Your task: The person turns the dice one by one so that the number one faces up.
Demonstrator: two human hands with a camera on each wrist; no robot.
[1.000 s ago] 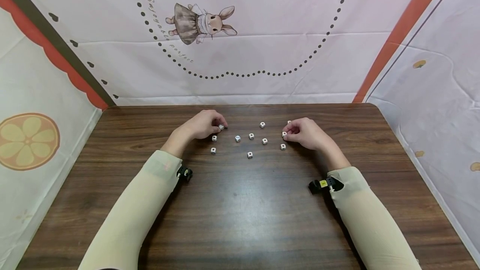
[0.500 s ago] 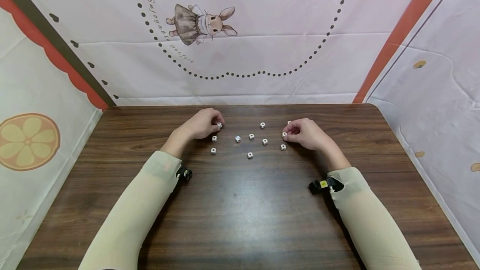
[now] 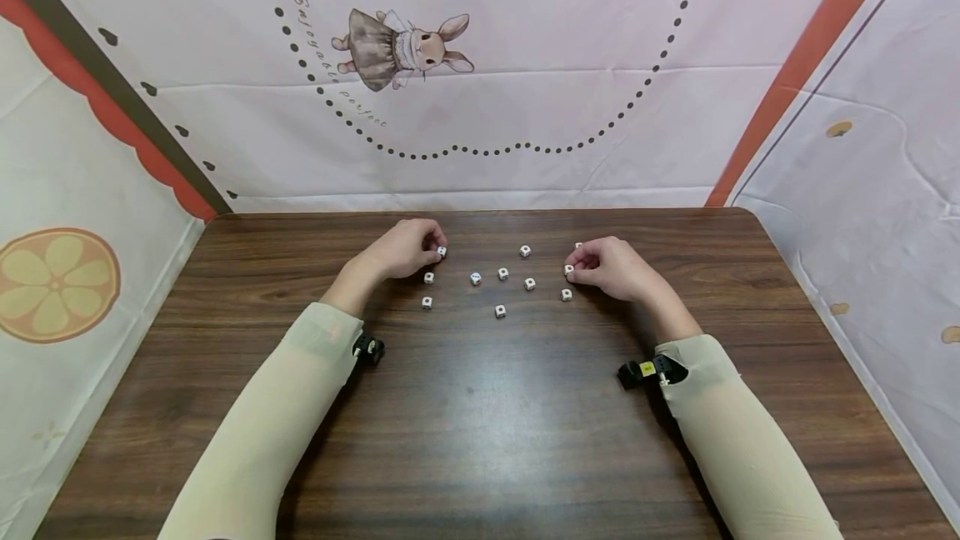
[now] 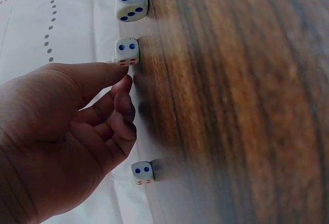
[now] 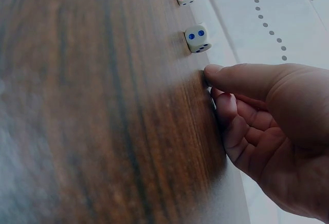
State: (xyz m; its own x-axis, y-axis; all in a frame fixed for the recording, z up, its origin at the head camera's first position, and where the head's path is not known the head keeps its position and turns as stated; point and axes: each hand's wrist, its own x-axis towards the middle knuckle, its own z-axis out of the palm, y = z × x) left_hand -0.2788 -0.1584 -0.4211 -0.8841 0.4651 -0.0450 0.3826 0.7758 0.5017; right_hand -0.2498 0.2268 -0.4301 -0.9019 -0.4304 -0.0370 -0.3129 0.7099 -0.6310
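Note:
My left hand pinches a white die between thumb and fingertips, low at the table's far side. In the left wrist view, one die shows at the thumb tip and another lies beyond the curled fingers. My right hand holds a second white die at its fingertips; the right wrist view hides most of it behind the thumb. Partly covered by that hand is a die further back. Nearer me lies another die, also seen in the right wrist view.
Several more dice lie between the hands, among them one at the back, one in the middle and one near the front. Two dice, an upper and a lower, sit by the left hand. A printed cloth hangs behind the brown table.
The die in my left fingertips has turned, and a different face shows. That hand has shifted only slightly. My right hand and the loose dice stay where they were.

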